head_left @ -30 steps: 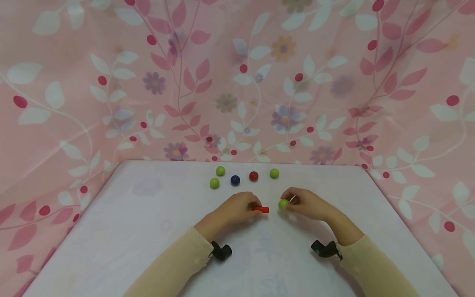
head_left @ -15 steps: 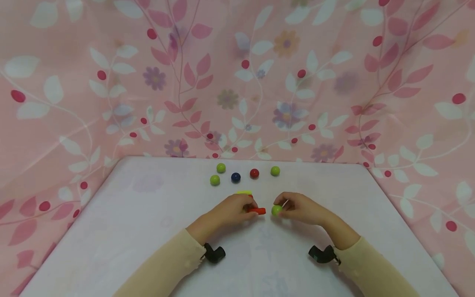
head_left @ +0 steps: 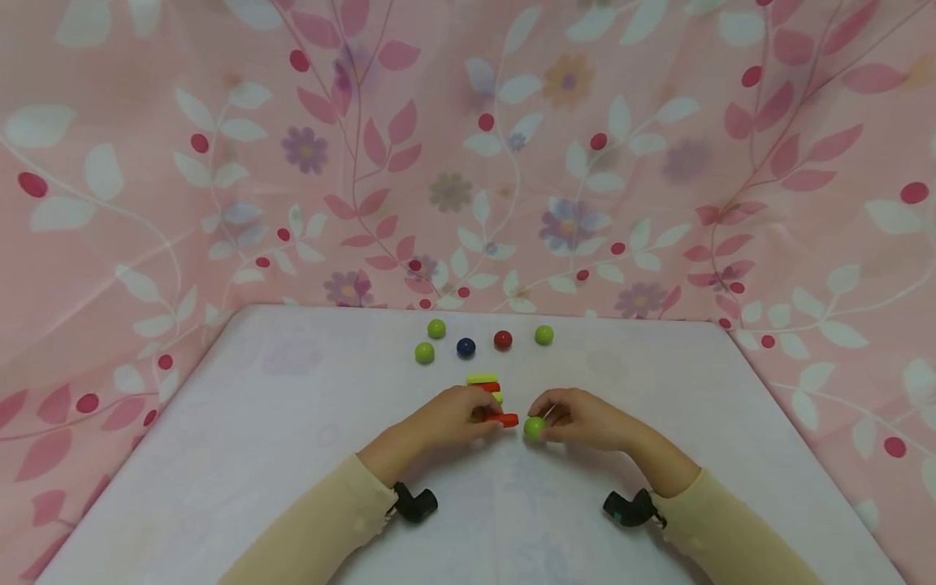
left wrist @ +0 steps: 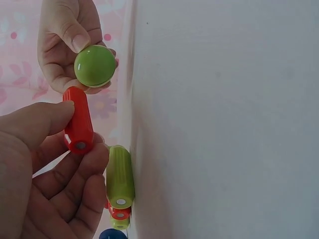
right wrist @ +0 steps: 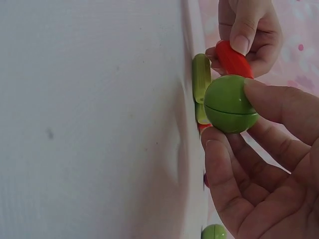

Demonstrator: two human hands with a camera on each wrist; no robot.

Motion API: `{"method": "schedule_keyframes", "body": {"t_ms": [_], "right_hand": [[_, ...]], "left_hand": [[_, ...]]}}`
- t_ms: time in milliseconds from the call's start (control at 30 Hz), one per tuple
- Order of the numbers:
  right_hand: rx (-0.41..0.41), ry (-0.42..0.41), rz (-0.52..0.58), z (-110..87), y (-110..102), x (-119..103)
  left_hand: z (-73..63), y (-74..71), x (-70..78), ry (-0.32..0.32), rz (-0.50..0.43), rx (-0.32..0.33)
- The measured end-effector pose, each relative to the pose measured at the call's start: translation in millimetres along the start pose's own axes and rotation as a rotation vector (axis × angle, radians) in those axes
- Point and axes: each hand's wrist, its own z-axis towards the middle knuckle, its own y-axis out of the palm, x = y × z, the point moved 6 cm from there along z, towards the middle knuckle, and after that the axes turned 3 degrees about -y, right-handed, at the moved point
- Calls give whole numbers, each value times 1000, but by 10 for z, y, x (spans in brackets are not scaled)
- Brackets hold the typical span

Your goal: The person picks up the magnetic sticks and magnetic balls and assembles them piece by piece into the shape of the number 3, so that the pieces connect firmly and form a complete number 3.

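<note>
My left hand (head_left: 448,418) pinches a short red rod (head_left: 506,420) between thumb and fingers. In the left wrist view the ridged rod (left wrist: 79,122) shows a small round metallic spot on its end. My right hand (head_left: 591,420) pinches a glossy green ball (head_left: 534,428) at its fingertips; the right wrist view shows a seam around the ball (right wrist: 230,104). In the head view a small gap separates the rod's free end from the ball. Just beyond my left hand lie a yellow-green rod (head_left: 482,379), a red rod (head_left: 491,387) and another yellow-green rod (head_left: 498,397), partly hidden.
Toward the back of the white table (head_left: 292,487) sit a dark blue ball (head_left: 465,348), a red ball (head_left: 502,340) and green balls, one on the right (head_left: 544,335), two on the left (head_left: 424,353). A pink floral cloth (head_left: 453,162) hangs behind the table.
Both hands have moved toward me, the right also leftward, narrowing the gap between green ball and red rod. The rods behind my left hand have come into view.
</note>
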Motion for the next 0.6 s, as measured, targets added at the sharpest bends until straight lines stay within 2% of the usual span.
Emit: {"method": "schedule_keyframes", "body": {"t_ms": [233, 600], "right_hand": [[-39, -14, -6, 30, 43, -18], [-69, 1, 12, 57, 78, -25]], "left_hand": [[-28, 5, 7, -29, -62, -64], [-26, 16, -4, -10, -31, -86]]}}
